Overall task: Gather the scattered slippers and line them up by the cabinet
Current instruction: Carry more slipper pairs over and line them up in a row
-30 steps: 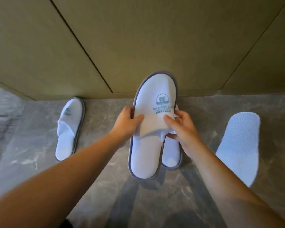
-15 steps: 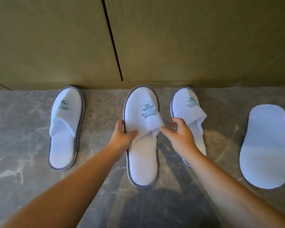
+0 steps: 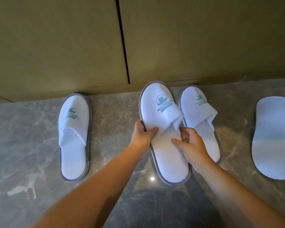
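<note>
1. Fingers of the left hand pinch the left edge of the middle slipper: thumb on top at the strap opening, other fingers wrapped under the grey rim.
2. Right hand grips the same slipper from the right; thumb lies on the insole, curled fingers sit at the right rim, between it and the next slipper.
3. Middle slipper: toe towards the cabinet, tip overlapping the cabinet base in view. Can't tell if the sole is on the floor or lifted.
4. Right slipper just beside it, toe to the cabinet, upright, strap rumpled. Touching or not: can't tell.
5. Left slipper well apart from the pair, toe near the cabinet base, lying flat.
6. Far-right slipper upside down, plain sole up, apart from the pair.
7. All three upright ones carry a green logo on the strap.
8. Cabinet door seam runs down to just left of the middle slipper's toe.
</note>
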A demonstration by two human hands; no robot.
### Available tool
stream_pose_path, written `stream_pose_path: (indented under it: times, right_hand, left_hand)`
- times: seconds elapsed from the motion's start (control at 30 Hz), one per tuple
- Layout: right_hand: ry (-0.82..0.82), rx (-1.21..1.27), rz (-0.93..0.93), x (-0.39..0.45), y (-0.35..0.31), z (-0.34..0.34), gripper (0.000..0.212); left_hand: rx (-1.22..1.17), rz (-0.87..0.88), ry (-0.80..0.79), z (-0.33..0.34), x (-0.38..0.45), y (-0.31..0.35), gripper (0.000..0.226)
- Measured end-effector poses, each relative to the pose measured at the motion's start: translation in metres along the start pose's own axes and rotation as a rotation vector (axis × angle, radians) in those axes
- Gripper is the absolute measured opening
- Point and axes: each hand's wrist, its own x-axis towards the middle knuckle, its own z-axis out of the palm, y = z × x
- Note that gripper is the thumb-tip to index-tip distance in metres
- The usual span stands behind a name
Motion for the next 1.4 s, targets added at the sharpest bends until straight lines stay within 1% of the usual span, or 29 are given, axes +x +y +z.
stream_pose_path:
  times: [0.07, 0.13, 0.23, 0.33, 0.4, 0.43, 0.5, 0.53, 0.6, 0.63, 0.67, 0.7, 0.73, 0.77, 0.83, 0.9, 0.97, 1.0, 1.03, 1.1, 1.2, 1.27, 1.3, 1.4]
  right_hand:
    - [0.06, -0.01, -0.029, 0.0, 0.002, -0.018, 0.039]
    - [0.141, 0.018, -0.046, 0.0, 0.006, -0.046, 0.039]
    - [0.255, 0.028, -0.035, 0.003, 0.016, -0.099, 0.038]
    - [0.346, 0.056, -0.015, 0.007, 0.029, -0.148, 0.041]
    - [0.337, 0.084, -0.019, 0.011, 0.036, -0.169, 0.04]
    - [0.319, 0.091, -0.021, 0.013, 0.038, -0.177, 0.038]
    - [0.326, 0.104, -0.05, 0.017, 0.043, -0.194, 0.036]
    - [0.376, 0.07, -0.09, 0.02, 0.046, -0.204, 0.036]
    - [0.552, -0.113, -0.145, 0.028, 0.056, -0.229, 0.042]
    - [0.63, -0.216, -0.123, 0.033, 0.061, -0.242, 0.048]
    - [0.674, -0.286, -0.066, 0.037, 0.068, -0.254, 0.056]
    - [0.675, -0.314, 0.013, 0.042, 0.076, -0.263, 0.063]
    - [0.639, -0.295, 0.09, 0.046, 0.084, -0.27, 0.068]
    - [0.587, -0.229, 0.143, 0.05, 0.091, -0.275, 0.067]
    - [0.472, -0.089, 0.192, 0.054, 0.105, -0.278, 0.053]
    - [0.445, -0.035, 0.175, 0.056, 0.115, -0.28, 0.039]
    - [0.485, 0.019, 0.144, 0.056, 0.117, -0.287, 0.032]
    - [0.512, 0.039, 0.132, 0.055, 0.114, -0.293, 0.031]
    - [0.535, 0.053, 0.12, 0.054, 0.11, -0.301, 0.032]
    - [0.56, 0.066, 0.101, 0.048, 0.101, -0.323, 0.036]
    - [0.585, 0.084, 0.067, 0.041, 0.093, -0.359, 0.035]
    - [0.616, 0.096, 0.052, 0.04, 0.092, -0.378, 0.034]
    - [0.634, 0.098, 0.047, 0.039, 0.092, -0.386, 0.035]
    - [0.685, 0.124, 0.062, 0.041, 0.101, -0.397, 0.038]
  left_hand:
    - [0.067, 0.02, -0.06, 0.011, 0.003, 0.001, 0.039]
    - [0.181, 0.047, -0.125, 0.031, 0.005, 0.003, 0.05]
    - [0.341, 0.065, -0.16, 0.075, 0.004, 0.0, 0.057]
    - [0.34, 0.013, -0.259, 0.129, -0.001, -0.004, 0.055]
    - [0.302, -0.051, -0.344, 0.166, -0.008, -0.008, 0.047]
    - [0.272, -0.061, -0.361, 0.183, -0.01, -0.009, 0.041]
    - [0.219, -0.042, -0.315, 0.21, -0.012, -0.011, 0.029]
    - [0.225, -0.022, -0.271, 0.22, -0.01, -0.012, 0.026]
    - [0.312, 0.012, -0.191, 0.233, -0.004, -0.013, 0.022]
    - [0.347, 0.011, -0.16, 0.237, -0.002, -0.014, 0.021]
    - [0.357, 0.005, -0.134, 0.24, 0.001, -0.014, 0.02]
    - [0.351, -0.001, -0.113, 0.243, 0.002, -0.015, 0.021]
    - [0.344, -0.004, -0.094, 0.244, 0.004, -0.018, 0.022]
    - [0.344, -0.007, -0.078, 0.245, 0.006, -0.02, 0.023]
    - [0.347, 0.001, -0.053, 0.248, 0.008, -0.025, 0.021]
    - [0.353, 0.021, -0.043, 0.254, 0.005, -0.027, 0.016]
    - [0.362, 0.04, -0.037, 0.264, 0.001, -0.024, 0.01]
    - [0.367, 0.05, -0.038, 0.272, -0.003, -0.02, 0.013]
    - [0.368, 0.057, -0.041, 0.281, -0.005, -0.016, 0.016]
    - [0.372, 0.044, -0.059, 0.302, -0.01, -0.008, 0.012]
    - [0.325, -0.024, -0.076, 0.34, -0.013, 0.0, 0.036]
    - [0.332, -0.054, -0.074, 0.362, -0.012, -0.004, 0.043]
    - [0.346, -0.074, -0.069, 0.371, -0.01, -0.008, 0.041]
    - [0.373, -0.115, -0.109, 0.387, -0.004, -0.023, 0.025]
